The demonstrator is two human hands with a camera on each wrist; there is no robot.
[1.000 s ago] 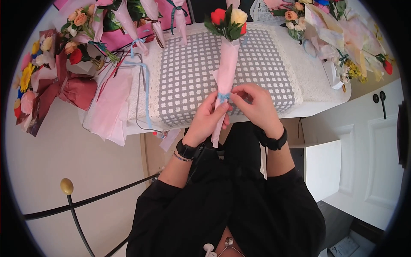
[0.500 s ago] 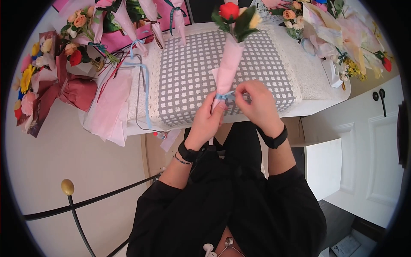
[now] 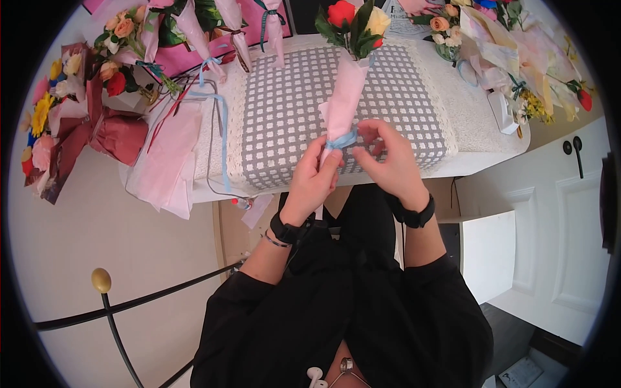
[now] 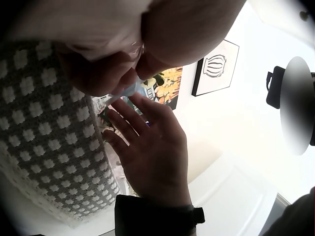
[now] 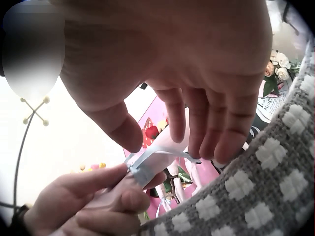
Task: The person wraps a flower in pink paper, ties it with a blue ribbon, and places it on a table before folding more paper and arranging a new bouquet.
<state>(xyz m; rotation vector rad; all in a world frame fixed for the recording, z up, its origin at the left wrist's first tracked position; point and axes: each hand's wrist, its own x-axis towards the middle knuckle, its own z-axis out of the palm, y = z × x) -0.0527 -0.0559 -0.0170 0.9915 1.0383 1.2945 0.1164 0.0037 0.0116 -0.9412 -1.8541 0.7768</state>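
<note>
A small bouquet [image 3: 344, 97] wrapped in pale pink paper, with red and cream roses and green leaves at its top, tilts slightly right over the table. My left hand [image 3: 313, 176] grips its narrow lower stem, thumb in front. Just above that grip, a light blue ribbon [image 3: 343, 140] goes round the paper; in the right wrist view a loop of the ribbon [image 5: 157, 151] stands out from the wrap. Close to the right of the ribbon is my right hand [image 3: 392, 160], thumb and fingers apart. From the right wrist, its fingertips [image 5: 224, 153] hang beside the ribbon's loose end.
A grey and white checked runner [image 3: 284, 110] covers the table's middle. Pink paper sheets [image 3: 173, 161] and a loose blue ribbon [image 3: 224, 142] lie at left, near a dark red wrapped bouquet [image 3: 115, 139]. More wrapped flowers [image 3: 517, 55] and a white box [image 3: 501, 111] are at right.
The bouquet's top has swung right. My right hand pinched the ribbon and drew it rightward half a second ago; now its fingers are spread apart beside it. The left hand keeps its grip.
</note>
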